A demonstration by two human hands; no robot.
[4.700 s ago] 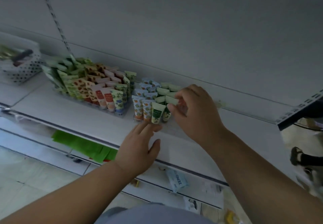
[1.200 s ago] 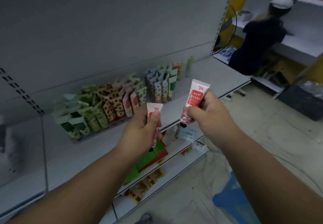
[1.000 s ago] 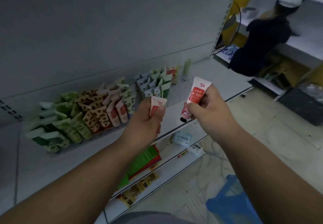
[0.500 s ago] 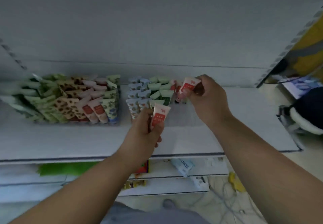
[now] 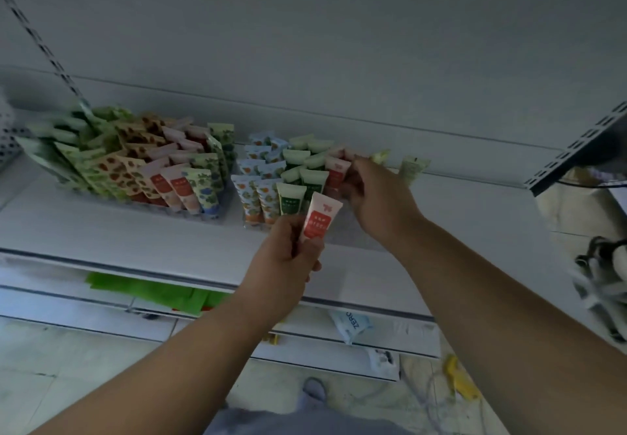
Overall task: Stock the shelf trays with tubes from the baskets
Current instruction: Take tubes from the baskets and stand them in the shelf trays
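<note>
Your left hand [image 5: 288, 258] grips a pink tube [image 5: 320, 219] upright by its lower end, just in front of the right tray [image 5: 251, 222] on the shelf [image 5: 135, 234]. Your right hand [image 5: 376, 193] reaches to the back right of that tray, its fingers [image 5: 353, 176] curled at the pink tubes [image 5: 336, 171] standing there. I cannot tell whether they pinch one or only steady the row.

The risk is in that crowded tray. The tubes stand on their caps and lean on each other, so a careless push from your right hand could tip the pink row into the green tubes [image 5: 307, 183] beside it, or over the tray's right edge onto the shelf. A loose tube [image 5: 412, 168] already stands apart at the back wall, and a knock from your wrist could fell it.

The tube in your left hand is held low, so it may swing and clip the front row [image 5: 268, 198] when you bring it in. The left tray [image 5: 142, 169] looks full and leaning too.
</note>
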